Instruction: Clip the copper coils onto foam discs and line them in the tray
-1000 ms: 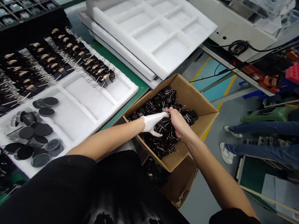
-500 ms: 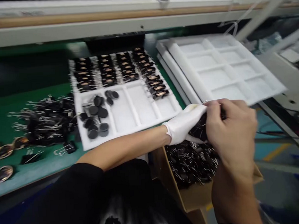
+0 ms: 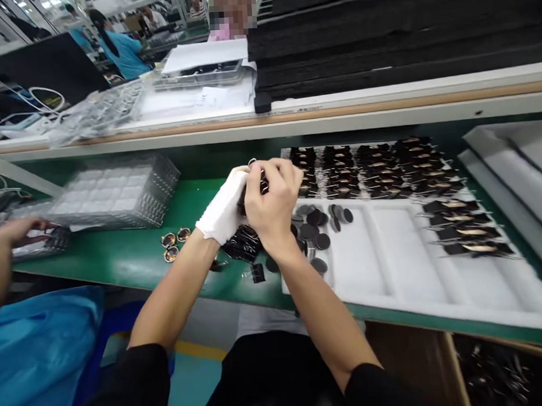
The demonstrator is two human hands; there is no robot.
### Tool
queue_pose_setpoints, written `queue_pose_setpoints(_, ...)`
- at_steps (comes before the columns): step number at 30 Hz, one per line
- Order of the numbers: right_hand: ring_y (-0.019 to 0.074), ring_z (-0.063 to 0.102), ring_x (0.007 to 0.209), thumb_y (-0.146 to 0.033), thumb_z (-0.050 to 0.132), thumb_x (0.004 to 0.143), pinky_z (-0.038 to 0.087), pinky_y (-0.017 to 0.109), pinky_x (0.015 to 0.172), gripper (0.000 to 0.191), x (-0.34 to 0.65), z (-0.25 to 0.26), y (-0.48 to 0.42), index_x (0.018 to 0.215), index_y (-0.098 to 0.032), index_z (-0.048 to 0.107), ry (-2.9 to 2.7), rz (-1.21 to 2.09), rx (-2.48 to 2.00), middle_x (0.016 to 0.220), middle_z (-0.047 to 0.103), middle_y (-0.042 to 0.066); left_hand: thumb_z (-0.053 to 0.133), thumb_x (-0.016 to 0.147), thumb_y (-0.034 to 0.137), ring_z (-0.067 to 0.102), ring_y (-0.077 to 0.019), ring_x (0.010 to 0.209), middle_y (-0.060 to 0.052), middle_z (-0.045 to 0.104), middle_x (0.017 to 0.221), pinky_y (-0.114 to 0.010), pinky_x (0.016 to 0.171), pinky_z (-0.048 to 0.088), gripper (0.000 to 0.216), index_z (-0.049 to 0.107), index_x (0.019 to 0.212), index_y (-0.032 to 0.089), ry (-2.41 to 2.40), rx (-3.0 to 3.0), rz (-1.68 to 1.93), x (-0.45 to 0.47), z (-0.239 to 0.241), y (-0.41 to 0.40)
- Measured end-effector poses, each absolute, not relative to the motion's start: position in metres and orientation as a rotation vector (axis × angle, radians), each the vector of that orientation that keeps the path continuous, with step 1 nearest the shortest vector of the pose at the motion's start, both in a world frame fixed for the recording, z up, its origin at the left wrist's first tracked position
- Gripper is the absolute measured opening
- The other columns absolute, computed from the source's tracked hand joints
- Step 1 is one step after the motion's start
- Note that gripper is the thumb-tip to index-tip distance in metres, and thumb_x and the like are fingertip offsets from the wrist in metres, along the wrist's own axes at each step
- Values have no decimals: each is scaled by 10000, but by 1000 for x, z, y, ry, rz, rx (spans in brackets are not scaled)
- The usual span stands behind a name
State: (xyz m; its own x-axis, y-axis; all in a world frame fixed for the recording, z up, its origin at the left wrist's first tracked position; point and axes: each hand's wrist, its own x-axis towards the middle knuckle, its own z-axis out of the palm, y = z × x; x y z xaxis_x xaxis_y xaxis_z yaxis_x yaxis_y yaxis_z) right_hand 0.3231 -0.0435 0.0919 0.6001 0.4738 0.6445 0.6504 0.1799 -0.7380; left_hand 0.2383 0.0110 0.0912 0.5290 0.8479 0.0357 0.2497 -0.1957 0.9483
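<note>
My left hand point(image 3: 223, 206), in a white glove, and my bare right hand point(image 3: 271, 198) are cupped together around a bunch of black binder clips point(image 3: 263, 184), raised above the green bench. Under them lies a small heap of black binder clips point(image 3: 243, 244). Just to the right stands a white foam tray point(image 3: 392, 263) with black round discs point(image 3: 317, 219) in its left pocket and rows of clipped parts point(image 3: 378, 167) at its back and right.
Three gold-rimmed lenses point(image 3: 173, 244) lie left of the heap. A clear plastic tray stack point(image 3: 116, 193) stands at the back left. A co-worker's hand point(image 3: 18, 231) reaches in from the left edge. More white foam trays point(image 3: 514, 160) sit at the right. A shelf point(image 3: 293, 114) runs overhead.
Both hands lifted a bunch of clips out of the cardboard box at my right and carried it left over the bench. My view swung left with them.
</note>
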Motion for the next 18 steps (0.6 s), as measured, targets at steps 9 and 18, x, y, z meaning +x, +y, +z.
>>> queue_pose_setpoints(9,276,549,1137,-296,398,1081,460,476,1038,328,303,21,-20,1179,-163,681,-1143,29,-1543,1131,606,145,506,953,296,588,-217,1209,-52,643,1212,-397,1128,455,257,626,1169,225,804,2236,478,208,66,76)
queue_pose_setpoints(18,310,512,1326,-283,505,1066,420,522,1129,313,313,21,-58,1335,-170,619,-1618,72,-1668,1291,614,154,431,1041,462,517,-239,1400,-67,479,1537,-407,1201,409,460,527,1463,304,738,2496,53,167,74,77)
